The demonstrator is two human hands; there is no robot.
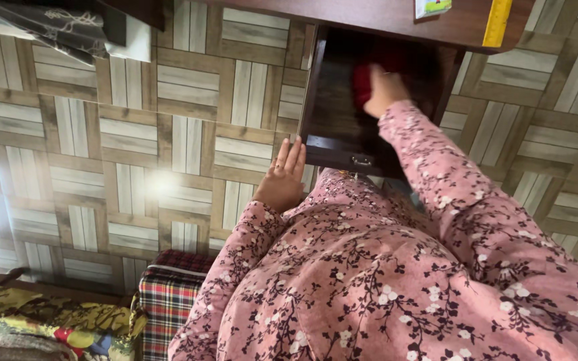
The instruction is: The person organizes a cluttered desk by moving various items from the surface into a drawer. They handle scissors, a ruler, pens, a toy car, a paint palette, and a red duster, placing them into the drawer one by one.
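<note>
At the near edge, below the pink flowered sleeves, lie a plaid cloth (168, 301) and a yellow patterned fabric (55, 317) over a floor (102, 134) of pale wood-look tiles laid in a basket-weave pattern, with a bright glare spot. Farther out, the left hand (282, 177) rests flat, fingers spread, against the front of the open dark wooden drawer (332, 127). Inside it the right hand (382, 90) closes on a red thing (361, 85); beyond, the brown bench (382, 13) carries a yellow ruler (498, 21).
</note>
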